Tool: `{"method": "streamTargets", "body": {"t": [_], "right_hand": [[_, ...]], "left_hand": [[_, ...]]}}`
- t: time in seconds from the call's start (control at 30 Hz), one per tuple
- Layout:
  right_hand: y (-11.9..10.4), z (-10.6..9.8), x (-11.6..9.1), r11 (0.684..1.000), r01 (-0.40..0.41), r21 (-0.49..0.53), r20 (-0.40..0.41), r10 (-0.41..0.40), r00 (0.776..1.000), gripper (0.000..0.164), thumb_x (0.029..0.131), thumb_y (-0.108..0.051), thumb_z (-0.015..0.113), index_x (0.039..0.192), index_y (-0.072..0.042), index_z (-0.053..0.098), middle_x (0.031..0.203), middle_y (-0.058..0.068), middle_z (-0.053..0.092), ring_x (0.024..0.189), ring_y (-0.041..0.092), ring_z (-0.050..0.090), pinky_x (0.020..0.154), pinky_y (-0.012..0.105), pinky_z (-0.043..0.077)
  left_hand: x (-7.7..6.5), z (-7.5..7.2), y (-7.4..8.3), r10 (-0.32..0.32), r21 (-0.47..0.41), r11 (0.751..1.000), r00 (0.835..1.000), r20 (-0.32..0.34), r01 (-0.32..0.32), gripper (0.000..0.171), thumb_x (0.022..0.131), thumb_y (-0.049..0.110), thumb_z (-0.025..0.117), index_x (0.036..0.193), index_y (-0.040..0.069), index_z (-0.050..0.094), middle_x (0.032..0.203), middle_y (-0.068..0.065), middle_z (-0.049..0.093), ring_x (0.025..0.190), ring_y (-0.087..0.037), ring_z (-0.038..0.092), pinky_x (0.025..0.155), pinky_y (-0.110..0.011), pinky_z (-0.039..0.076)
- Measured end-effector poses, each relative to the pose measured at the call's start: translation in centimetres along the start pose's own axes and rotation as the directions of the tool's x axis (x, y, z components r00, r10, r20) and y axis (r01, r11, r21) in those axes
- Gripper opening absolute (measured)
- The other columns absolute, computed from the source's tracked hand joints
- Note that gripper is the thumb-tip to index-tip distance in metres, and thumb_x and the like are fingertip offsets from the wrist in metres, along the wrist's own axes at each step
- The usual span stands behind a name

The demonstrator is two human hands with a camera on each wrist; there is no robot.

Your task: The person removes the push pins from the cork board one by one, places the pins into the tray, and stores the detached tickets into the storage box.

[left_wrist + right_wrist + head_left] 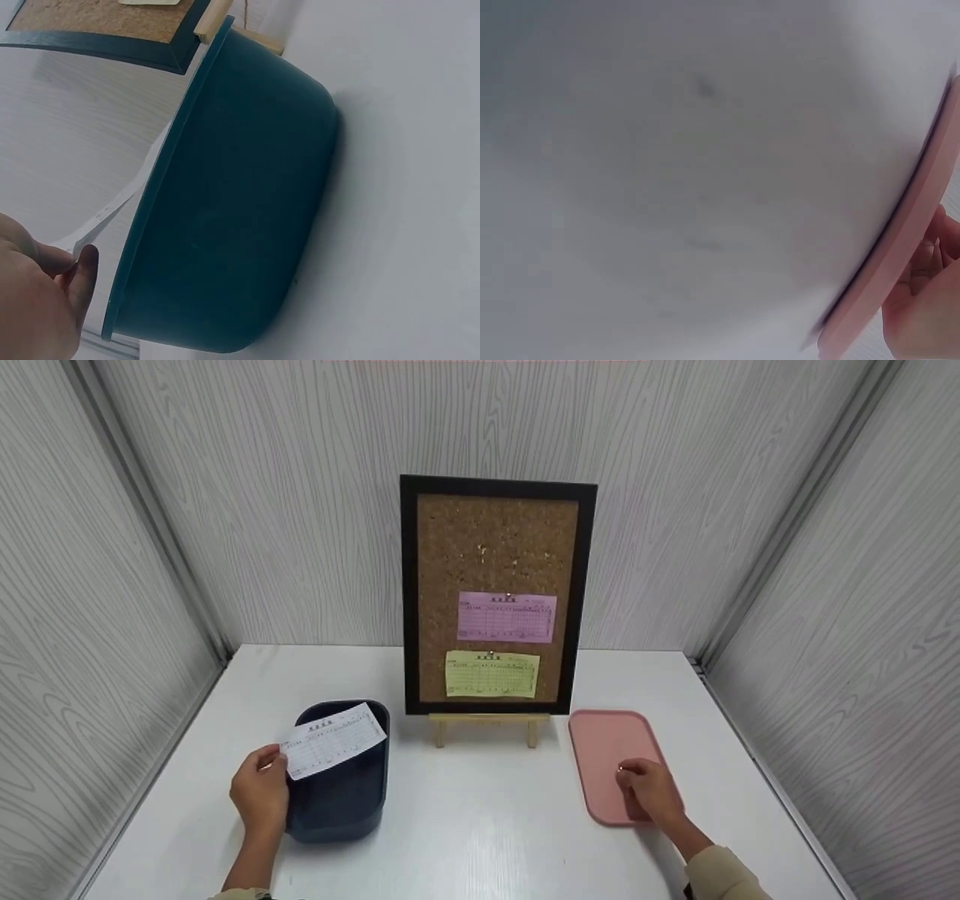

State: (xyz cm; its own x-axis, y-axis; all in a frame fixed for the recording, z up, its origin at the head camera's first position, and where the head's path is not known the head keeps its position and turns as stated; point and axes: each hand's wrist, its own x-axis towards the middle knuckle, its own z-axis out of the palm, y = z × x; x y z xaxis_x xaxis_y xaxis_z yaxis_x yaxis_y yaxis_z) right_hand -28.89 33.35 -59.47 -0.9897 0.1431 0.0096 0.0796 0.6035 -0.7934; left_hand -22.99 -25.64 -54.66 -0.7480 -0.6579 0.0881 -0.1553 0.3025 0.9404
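Observation:
My left hand [260, 791] pinches a white printed form slip [335, 740] by its left end, holding it tilted above a dark blue bin [337, 834]. In the left wrist view the bin [232, 187] looks teal, and the slip [112, 208] shows edge-on beyond its rim. Over the pink tray [607, 735], my right hand [651, 791] has thumb and fingers together on a small shiny thumbtack [620, 769], mostly covered by the fingertips. In the right wrist view, the hand [926, 289] is partly behind the tray's edge [900, 244].
A black-framed cork board [499, 529] leans on a wooden easel [487, 720] at the back. A pink slip [506, 617] and a yellow-green slip [492, 675] are pinned on its lower half. All stand on a white table [472, 810] between grey wood-grain walls [315, 510].

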Motion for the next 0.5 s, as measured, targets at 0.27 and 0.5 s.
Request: {"method": "streamTargets", "body": {"t": [0.27,0.5], "right_hand": [[-0.21,0.13,-0.12,1.0,0.006,0.026,0.004,-0.007,1.0,0.022,0.097,-0.011,0.064,0.116,-0.001,0.072,0.101,0.011,0.072,0.084,0.02,0.062,0.071,0.029,0.05],[-0.2,0.51,-0.02,0.999,0.012,0.034,0.002,-0.012,1.0,0.017,0.095,-0.006,0.067,0.109,0.0,0.074,0.09,0.01,0.071,0.075,0.018,0.06,0.065,0.026,0.049]], "left_hand": [[0.14,0.32,0.04,0.014,0.005,1.0,1.0,-0.026,-0.014,0.028,0.1,0.008,0.054,0.122,-0.003,0.066,0.115,-0.023,0.068,0.092,-0.017,0.058,0.063,-0.006,0.039],[-0.05,0.39,-0.11,0.019,0.037,0.999,1.0,0.009,-0.019,0.028,0.1,0.008,0.054,0.122,-0.005,0.067,0.113,-0.023,0.069,0.08,-0.007,0.058,0.06,-0.006,0.041]]}}
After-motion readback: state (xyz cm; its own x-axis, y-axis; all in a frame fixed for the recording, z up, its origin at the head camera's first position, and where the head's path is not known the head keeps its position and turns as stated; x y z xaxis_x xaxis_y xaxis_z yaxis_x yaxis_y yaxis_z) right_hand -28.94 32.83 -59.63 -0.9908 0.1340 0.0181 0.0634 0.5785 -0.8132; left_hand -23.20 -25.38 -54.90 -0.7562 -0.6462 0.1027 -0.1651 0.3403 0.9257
